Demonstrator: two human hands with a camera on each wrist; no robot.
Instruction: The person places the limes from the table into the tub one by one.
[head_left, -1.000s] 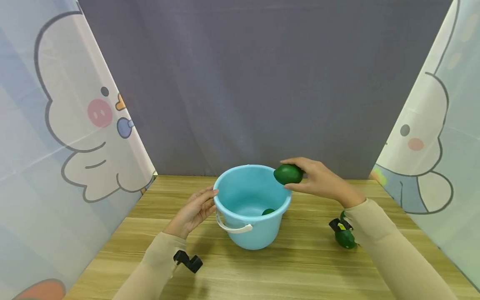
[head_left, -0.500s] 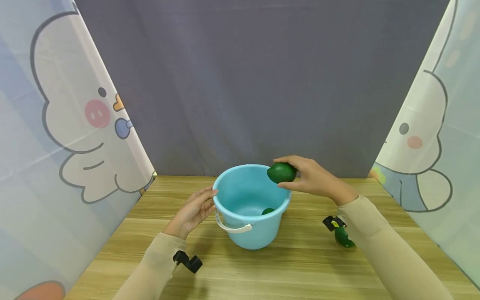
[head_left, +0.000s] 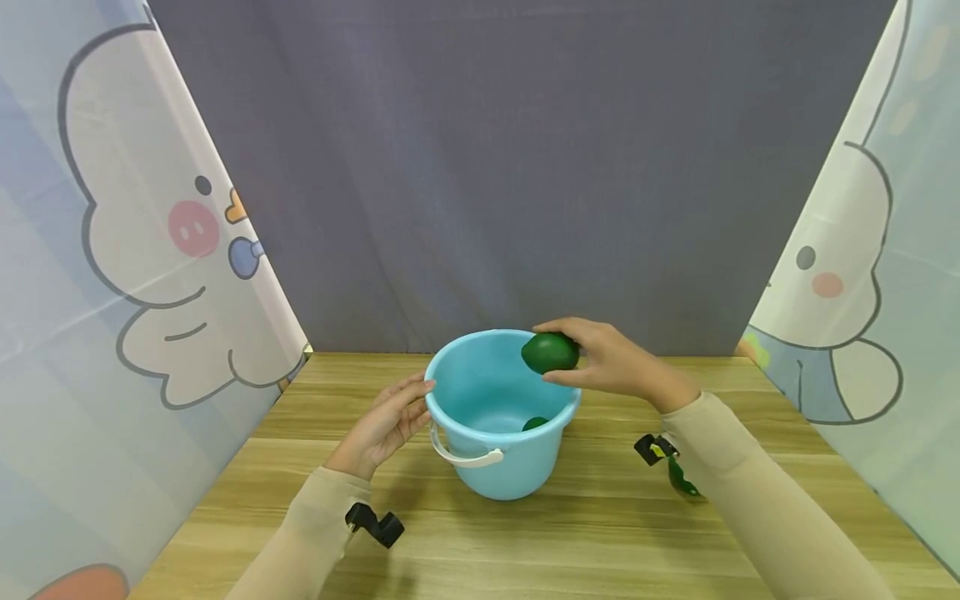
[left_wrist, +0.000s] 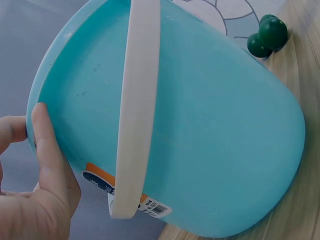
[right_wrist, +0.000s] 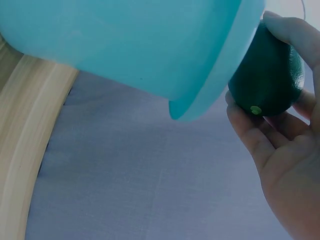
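Both hands are occupied in the head view: the left hand (head_left: 377, 429) holds the rim of the blue bucket (head_left: 510, 471), and the right hand (head_left: 621, 362) grasps a green fruit (head_left: 550, 353) over the opening's right side. Another fruit (head_left: 535, 423) lies inside. Good placing probably means bracing the bucket, clearing the wall and lowering gently before release.

From the left wrist, thumb and finger pinch the rim, nearly closed, beside the white handle (left_wrist: 137, 100); two more fruits (left_wrist: 272, 34) sit together on the bench (left_wrist: 300, 165).

From the right wrist, thumb and fingers curl round the fruit, spread to its width; whether it touches the rim, I cannot tell.
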